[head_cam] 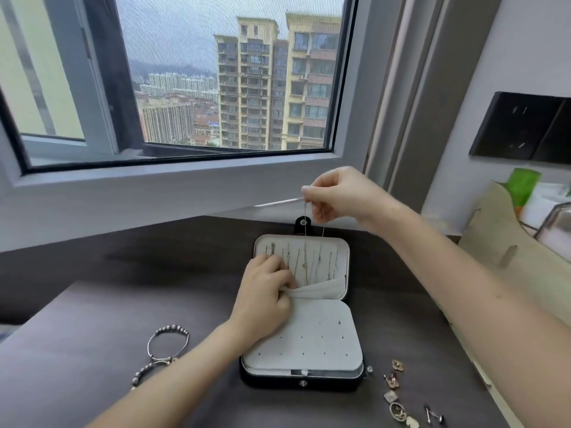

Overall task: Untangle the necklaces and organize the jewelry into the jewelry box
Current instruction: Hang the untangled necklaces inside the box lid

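A black jewelry box [355, 383] with a pale lining lies open on the dark desk. Several thin necklaces [318, 262] hang in its lid. My right hand [340, 196] is raised above the lid and pinches a fine gold chain [305, 242] that hangs down into it. My left hand [265, 291] pinches the edge of the pale fabric pocket [321, 290] at the bottom of the lid. The lower half shows a pale perforated earring panel [309, 338].
Two beaded silver bracelets [167, 342] lie left of the box, beside my left forearm. Several earrings and small pendants [398, 396] lie at the right front. A cardboard piece [509, 251] and a glass box [556, 230] stand at the right. A window wall rises behind the desk.
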A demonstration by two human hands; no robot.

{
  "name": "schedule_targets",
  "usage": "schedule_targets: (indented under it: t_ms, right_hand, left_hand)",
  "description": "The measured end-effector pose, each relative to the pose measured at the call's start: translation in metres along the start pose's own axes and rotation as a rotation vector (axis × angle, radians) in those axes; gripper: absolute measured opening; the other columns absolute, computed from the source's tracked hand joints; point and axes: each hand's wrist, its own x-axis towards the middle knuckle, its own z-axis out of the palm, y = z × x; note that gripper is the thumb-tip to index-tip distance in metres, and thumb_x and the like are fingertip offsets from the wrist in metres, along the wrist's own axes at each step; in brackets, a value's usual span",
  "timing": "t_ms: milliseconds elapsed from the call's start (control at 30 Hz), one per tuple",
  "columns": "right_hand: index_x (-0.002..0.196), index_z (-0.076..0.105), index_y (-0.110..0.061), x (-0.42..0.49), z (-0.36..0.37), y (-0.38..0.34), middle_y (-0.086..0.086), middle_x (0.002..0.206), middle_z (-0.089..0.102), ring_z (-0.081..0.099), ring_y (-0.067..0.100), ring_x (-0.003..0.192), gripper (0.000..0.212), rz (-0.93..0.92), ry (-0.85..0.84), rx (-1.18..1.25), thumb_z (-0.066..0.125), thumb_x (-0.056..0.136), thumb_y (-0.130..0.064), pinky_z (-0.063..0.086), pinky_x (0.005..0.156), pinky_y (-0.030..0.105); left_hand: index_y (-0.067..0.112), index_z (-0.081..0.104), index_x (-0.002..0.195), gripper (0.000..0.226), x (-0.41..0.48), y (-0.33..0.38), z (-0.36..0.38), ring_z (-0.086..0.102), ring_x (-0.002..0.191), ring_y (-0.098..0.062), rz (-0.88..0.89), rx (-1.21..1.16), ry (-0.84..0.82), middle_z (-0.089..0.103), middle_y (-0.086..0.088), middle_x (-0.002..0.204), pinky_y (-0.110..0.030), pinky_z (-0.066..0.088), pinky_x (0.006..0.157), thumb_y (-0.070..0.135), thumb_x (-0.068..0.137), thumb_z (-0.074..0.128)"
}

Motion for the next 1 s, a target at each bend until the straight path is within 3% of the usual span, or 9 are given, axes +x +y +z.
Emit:
schedule_targets:
  t_ms: [167,300,467,567,800,1000]
  right_hand:
    - [0.083,0.066,0.002,-0.014,0.017,0.022,0.012,0.072,0.069,0.066,0.016,0.067,0.019,0.011,-0.013,-0.089,0.06,0.091,-0.014,0.057,0.067,0.029]
    - [0.08,0.071,-0.007,-0.012,0.031,0.043,0.004,0.076,0.071,0.065,0.017,0.075,0.017,-0.067,0.064,-0.416,0.062,0.088,-0.018,0.055,0.075,0.037]
    - [0.095,0.072,-0.016,-0.009,0.051,0.06,0.0,0.099,0.07,0.061,0.02,0.096,0.018,-0.146,0.194,-0.66,0.059,0.091,-0.027,0.047,0.082,0.034]
    - [0.098,0.072,-0.018,-0.008,0.057,0.067,0.0,0.099,0.071,0.062,0.022,0.097,0.02,-0.145,0.243,-0.66,0.057,0.091,-0.03,0.047,0.081,0.034]
    - [0.09,0.074,-0.016,-0.006,0.06,0.068,0.002,0.091,0.072,0.063,0.02,0.09,0.017,-0.113,0.284,-0.495,0.063,0.088,-0.028,0.047,0.08,0.035]
    - [0.089,0.072,-0.012,-0.011,0.056,0.079,0.001,0.091,0.071,0.063,0.016,0.089,0.012,-0.037,0.399,-0.394,0.063,0.087,-0.018,0.046,0.08,0.026]
  left_hand:
    - [0.013,0.067,0.063,0.027,0.0,0.0,0.001,0.046,0.071,-0.02,0.005,0.012,0.008,0.055,0.002,0.071,-0.029,0.036,0.065,-0.002,0.053,0.046]
    - [0.014,0.067,0.066,0.028,0.001,-0.002,0.005,0.047,0.073,-0.02,-0.003,0.024,0.02,0.055,0.002,0.073,-0.033,0.041,0.065,0.008,0.06,0.04]
    - [0.014,0.065,0.072,0.022,0.008,0.0,0.008,0.043,0.071,-0.017,-0.073,0.066,0.138,0.054,0.001,0.071,-0.029,0.038,0.067,0.013,0.069,0.044]
    - [0.012,0.066,0.081,0.021,0.022,0.003,0.009,0.048,0.069,-0.021,-0.123,0.1,0.221,0.06,0.0,0.073,-0.028,0.036,0.066,0.022,0.083,0.048]
    - [0.017,0.071,0.073,0.012,0.041,0.004,0.012,0.054,0.059,-0.024,-0.202,0.141,0.256,0.064,0.001,0.065,-0.029,0.037,0.054,0.022,0.074,0.06]
    - [0.014,0.072,0.07,0.023,0.045,0.007,0.013,0.056,0.062,-0.027,-0.265,0.155,0.277,0.067,-0.003,0.065,-0.031,0.037,0.057,0.028,0.076,0.056]
